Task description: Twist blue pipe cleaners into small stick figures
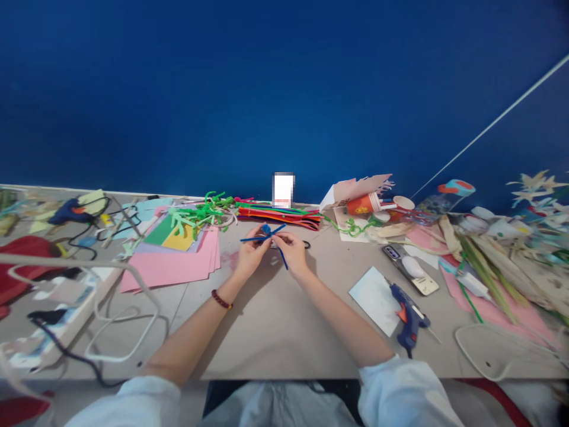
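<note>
Both my hands meet over the middle of the table, close around a blue pipe cleaner [279,229]. It is bent and crossed, with a small wound lump on top and loose ends sticking out to the left, upper right and downward. My left hand [251,254] is closed on it from the left side. From the right, my right hand [290,251] pinches it near the crossing. Behind my hands lies a bundle of colourful pipe cleaners [284,216]. The fingertips partly hide the held piece.
Pink paper sheets [171,267] and green twisted pipe cleaners [195,216] lie left, beyond a white power strip [71,320] with cables. To the right are a blue glue gun [409,317], a phone [411,270], an orange cup [362,204] and dried husks [489,267]. A blue wall [284,89] stands behind.
</note>
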Available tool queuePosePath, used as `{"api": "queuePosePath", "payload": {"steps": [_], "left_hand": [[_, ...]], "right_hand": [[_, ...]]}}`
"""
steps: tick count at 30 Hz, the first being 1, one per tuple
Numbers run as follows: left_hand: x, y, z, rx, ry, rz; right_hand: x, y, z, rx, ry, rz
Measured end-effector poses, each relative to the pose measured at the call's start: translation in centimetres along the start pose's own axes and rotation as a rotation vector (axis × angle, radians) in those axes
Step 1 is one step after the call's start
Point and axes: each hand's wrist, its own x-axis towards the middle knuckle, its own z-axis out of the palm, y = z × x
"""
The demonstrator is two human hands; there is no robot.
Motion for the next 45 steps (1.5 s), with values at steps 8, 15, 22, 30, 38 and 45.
{"api": "queuePosePath", "payload": {"steps": [8,15,22,30,38,45], "left_hand": [[-0.6,0.6,0.3,-0.007,0.031,0.074],[-1.3,1.8,0.3,0.280,0.084,0.292],[-1.1,1.5,0.2,0.362,0.119,0.411],[-1.3,1.9,0.2,0.387,0.088,0.443],[-1.5,1.0,0.0,0.388,0.113,0.306],[-1.2,0.0,-0.1,0.282,0.173,0.183]], "right_hand": [[0.2,0.5,0.0,0.132,0.013,0.186],[0.0,0.0,0.1,0.186,-0.027,0.203],[0.1,0.2,0.1,0.190,-0.028,0.226],[-0.1,-0.6,0.3,0.231,-0.034,0.336],[-0.2,-0.9,0.1,0.155,-0.046,0.317],[0.1,-1.0,0.0,0.112,-0.083,0.214]]}}
